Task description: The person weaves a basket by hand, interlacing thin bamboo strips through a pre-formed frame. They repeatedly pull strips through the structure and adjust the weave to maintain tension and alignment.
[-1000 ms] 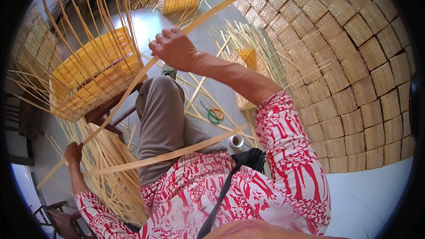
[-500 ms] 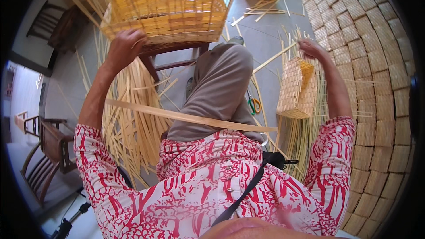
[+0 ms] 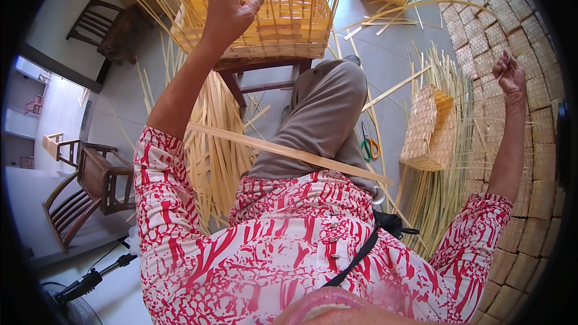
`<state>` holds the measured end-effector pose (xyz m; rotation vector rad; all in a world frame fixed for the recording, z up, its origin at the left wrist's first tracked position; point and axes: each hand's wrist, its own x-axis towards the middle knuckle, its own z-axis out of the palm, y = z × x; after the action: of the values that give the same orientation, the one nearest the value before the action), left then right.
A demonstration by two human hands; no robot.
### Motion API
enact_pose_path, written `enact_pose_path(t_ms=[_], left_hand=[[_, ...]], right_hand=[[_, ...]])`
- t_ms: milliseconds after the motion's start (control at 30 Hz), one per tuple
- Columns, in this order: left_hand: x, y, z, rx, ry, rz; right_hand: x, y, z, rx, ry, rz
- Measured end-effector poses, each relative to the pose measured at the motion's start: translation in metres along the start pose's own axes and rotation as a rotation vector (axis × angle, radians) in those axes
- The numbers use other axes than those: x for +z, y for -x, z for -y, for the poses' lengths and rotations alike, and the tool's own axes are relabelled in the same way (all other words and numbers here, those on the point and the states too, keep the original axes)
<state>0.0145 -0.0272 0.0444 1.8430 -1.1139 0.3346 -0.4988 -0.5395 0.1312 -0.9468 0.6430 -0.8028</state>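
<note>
Ahead of me a yellow, half-woven bamboo basket [image 3: 265, 9] with tall upright stakes sits on a dark wooden stool [image 3: 253, 66]. My left hand [image 3: 232, 15] is raised at the basket's near side, thumb spread away from partly curled fingers; I see nothing held in it. Far out to the right, my right hand [image 3: 510, 75] has its fingers closed on the end of a long bamboo strip [image 3: 457, 3], which arches over from near the basket's right side. A flat, pale strip [image 3: 289, 150] lies across my lap.
A small woven basket [image 3: 424, 129] lies on loose strips at right, with scissors [image 3: 368, 144] nearby. Many strips [image 3: 217, 138] are heaped left of my legs. Stacked woven pieces [image 3: 512, 162] line the right side. Wooden chairs [image 3: 99, 174] and a fan [image 3: 75, 307] stand at left.
My left hand has risen off the basket's near left corner, moving up and right, and opened. The right hand has swung outward to the right, drawing the long strip into an arch.
</note>
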Motion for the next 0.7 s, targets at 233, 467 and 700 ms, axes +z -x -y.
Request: enact_pose_path(t_ms=[233, 467, 700], left_hand=[[-0.022, -0.042, 0.004, 0.096, 0.557, 0.085], [-0.007, -0.049, -0.037, 0.053, 0.238, 0.451], [-0.022, -0.087, -0.083, 0.389, 0.739, 0.699]], right_hand=[[0.058, -0.027, -0.015, -0.133, -0.342, 0.099], [0.098, -0.012, -0.103, -0.130, 0.005, 0.159], [0.098, 0.006, -0.135, -0.052, -0.029, 0.109]])
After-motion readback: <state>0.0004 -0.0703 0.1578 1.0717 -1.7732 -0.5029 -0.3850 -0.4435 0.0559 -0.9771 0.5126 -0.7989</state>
